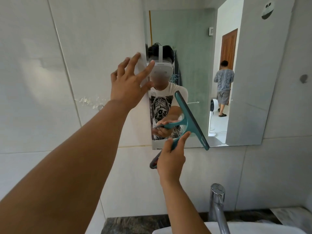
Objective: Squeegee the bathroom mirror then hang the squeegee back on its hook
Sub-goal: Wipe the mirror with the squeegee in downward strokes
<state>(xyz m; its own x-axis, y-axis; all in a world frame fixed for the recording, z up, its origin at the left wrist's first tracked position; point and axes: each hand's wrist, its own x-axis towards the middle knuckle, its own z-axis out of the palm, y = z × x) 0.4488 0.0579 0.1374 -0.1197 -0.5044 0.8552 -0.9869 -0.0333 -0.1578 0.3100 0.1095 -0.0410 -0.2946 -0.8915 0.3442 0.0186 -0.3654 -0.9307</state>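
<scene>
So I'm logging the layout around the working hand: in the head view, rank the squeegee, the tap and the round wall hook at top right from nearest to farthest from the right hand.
1. Squeegee: held in the right hand, against the mirror's lower part.
2. Tap: below and right, over the basin.
3. Round wall hook: far up at the top right.

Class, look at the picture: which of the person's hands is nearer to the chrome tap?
The right. The right hand, gripping the teal squeegee, is above and left of the tap. The left hand is spread much higher up, at the mirror's left edge.
</scene>
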